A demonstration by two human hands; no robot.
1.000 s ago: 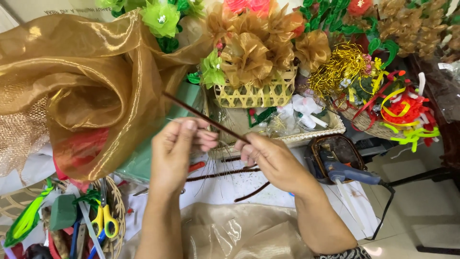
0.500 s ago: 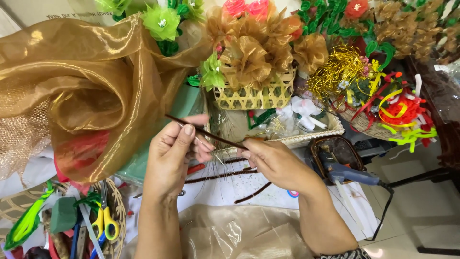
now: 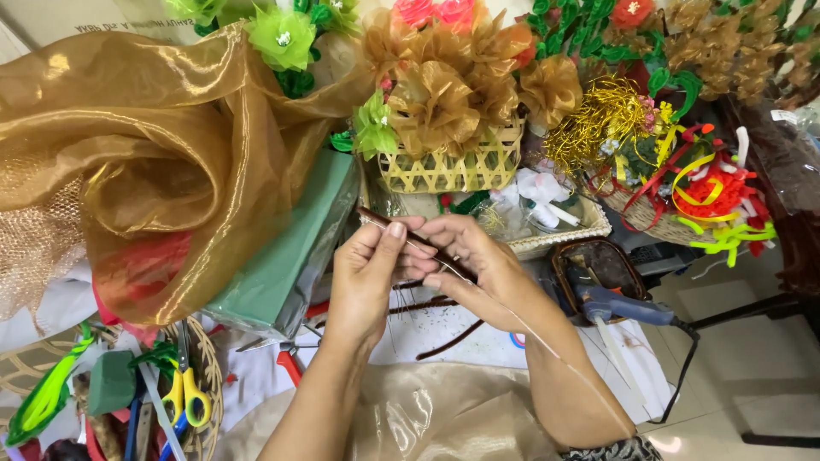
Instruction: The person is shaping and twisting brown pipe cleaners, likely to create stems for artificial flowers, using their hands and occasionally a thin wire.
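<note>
The left hand and right hand are both pinching a thin brown wrapped stem above the table, fingers closed around it. No petals are sitting on it yet; beyond, finished gold fabric flowers are filling a woven basket.

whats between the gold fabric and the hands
In the head view, a green foam block wrapped in clear film lies between the gold fabric and the left hand. The right hand is just beyond it.
</note>
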